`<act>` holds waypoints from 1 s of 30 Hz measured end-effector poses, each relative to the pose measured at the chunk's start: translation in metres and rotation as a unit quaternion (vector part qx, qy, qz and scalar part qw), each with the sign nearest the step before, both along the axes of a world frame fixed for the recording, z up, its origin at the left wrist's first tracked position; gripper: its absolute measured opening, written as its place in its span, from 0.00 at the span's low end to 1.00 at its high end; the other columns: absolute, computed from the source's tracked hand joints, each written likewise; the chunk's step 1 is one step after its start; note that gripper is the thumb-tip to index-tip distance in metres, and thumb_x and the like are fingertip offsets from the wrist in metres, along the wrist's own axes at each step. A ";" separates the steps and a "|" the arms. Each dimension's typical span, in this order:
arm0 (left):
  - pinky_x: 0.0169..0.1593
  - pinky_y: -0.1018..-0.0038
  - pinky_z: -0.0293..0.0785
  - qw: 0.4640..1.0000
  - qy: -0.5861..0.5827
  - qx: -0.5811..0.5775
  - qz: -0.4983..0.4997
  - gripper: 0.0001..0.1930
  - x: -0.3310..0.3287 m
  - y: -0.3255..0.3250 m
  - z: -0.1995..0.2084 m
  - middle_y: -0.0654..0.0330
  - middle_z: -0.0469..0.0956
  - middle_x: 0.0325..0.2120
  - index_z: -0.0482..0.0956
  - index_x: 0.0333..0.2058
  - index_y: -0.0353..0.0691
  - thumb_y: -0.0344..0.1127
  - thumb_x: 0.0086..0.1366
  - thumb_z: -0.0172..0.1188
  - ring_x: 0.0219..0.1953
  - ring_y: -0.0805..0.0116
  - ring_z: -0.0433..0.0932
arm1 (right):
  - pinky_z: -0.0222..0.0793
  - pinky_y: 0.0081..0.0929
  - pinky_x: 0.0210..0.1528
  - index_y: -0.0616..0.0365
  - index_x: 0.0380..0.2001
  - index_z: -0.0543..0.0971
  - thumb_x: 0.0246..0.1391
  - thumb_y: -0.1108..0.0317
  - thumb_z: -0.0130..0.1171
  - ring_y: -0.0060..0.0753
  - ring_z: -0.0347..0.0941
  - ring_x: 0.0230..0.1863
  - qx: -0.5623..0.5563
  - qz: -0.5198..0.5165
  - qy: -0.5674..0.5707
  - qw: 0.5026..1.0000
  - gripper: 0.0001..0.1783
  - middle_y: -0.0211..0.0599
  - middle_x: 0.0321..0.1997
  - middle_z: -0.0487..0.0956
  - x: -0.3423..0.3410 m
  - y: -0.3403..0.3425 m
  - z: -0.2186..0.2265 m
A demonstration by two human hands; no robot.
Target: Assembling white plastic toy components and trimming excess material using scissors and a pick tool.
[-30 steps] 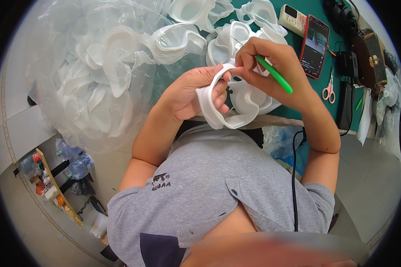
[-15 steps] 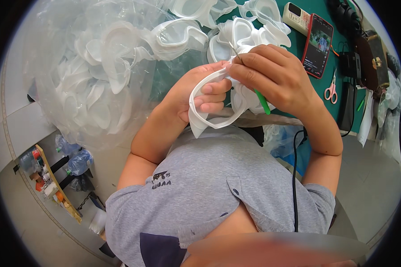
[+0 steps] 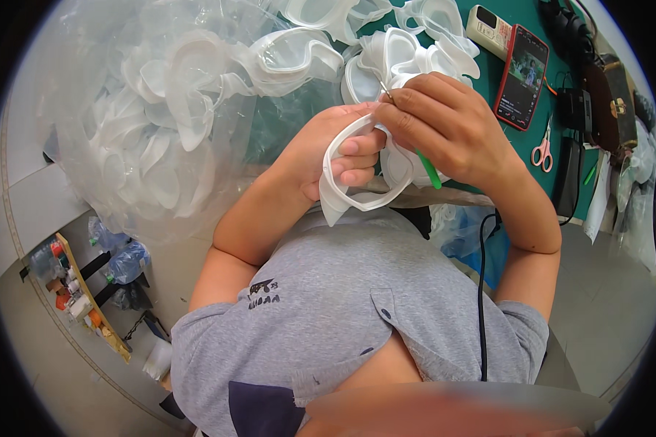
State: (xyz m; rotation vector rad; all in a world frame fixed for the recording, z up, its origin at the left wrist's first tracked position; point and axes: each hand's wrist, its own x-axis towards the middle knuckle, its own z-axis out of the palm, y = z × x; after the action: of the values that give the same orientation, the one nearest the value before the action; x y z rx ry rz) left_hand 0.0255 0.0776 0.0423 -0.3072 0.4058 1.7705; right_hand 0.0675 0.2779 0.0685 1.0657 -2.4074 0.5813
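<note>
The white ring-shaped piece [image 3: 331, 197] hung at the frame's centre — the left hand [image 3: 326, 146] pinched its upper edge, curled fingers showing through its opening. Just right, the right hand [image 3: 452, 125] gripped a green-handled tool [image 3: 430, 172]; similar white pieces [image 3: 397, 52] lay upper centre.

You seem to be in a small workshop. This is shown by the green worktop [image 3: 517, 12], on which many similar white moulded pieces [image 3: 399, 54] lie, and by the large clear bag [image 3: 87, 91], which contains many more. Your right hand [image 3: 448, 127] holds a thin tool [image 3: 429, 172] with green handle, and pink-handled scissors [image 3: 541, 156] lie nearby.
</note>
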 end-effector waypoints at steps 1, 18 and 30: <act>0.12 0.78 0.67 1.000 -0.001 0.004 -0.002 0.15 -0.001 0.000 0.002 0.67 0.65 0.13 0.67 0.40 0.38 0.39 0.76 0.33 0.08 0.78 0.63 | 0.74 0.34 0.39 0.61 0.39 0.80 0.36 0.70 0.64 0.40 0.76 0.38 0.000 0.001 -0.001 1.000 0.20 0.40 0.38 0.79 0.000 0.001 0.000; 0.14 0.80 0.68 0.999 0.032 0.005 0.003 0.14 0.004 0.004 0.000 0.69 0.63 0.12 0.69 0.41 0.39 0.41 0.76 0.36 0.08 0.80 0.62 | 0.72 0.31 0.35 0.59 0.39 0.79 0.37 0.71 0.65 0.37 0.73 0.37 0.034 -0.017 -0.021 0.999 0.20 0.34 0.35 0.75 0.002 0.003 0.002; 0.13 0.80 0.66 0.998 0.061 0.008 0.006 0.13 0.006 0.002 0.003 0.69 0.63 0.12 0.68 0.43 0.38 0.40 0.75 0.39 0.08 0.81 0.58 | 0.73 0.29 0.34 0.60 0.37 0.80 0.32 0.75 0.69 0.37 0.74 0.35 -0.023 -0.042 -0.022 0.999 0.21 0.37 0.33 0.76 0.003 0.018 0.005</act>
State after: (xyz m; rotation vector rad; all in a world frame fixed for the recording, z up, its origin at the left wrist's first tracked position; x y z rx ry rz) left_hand 0.0318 0.0797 0.0453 -0.1917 0.4766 1.8083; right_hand 0.0708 0.2961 0.0736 0.9366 -2.4521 0.6331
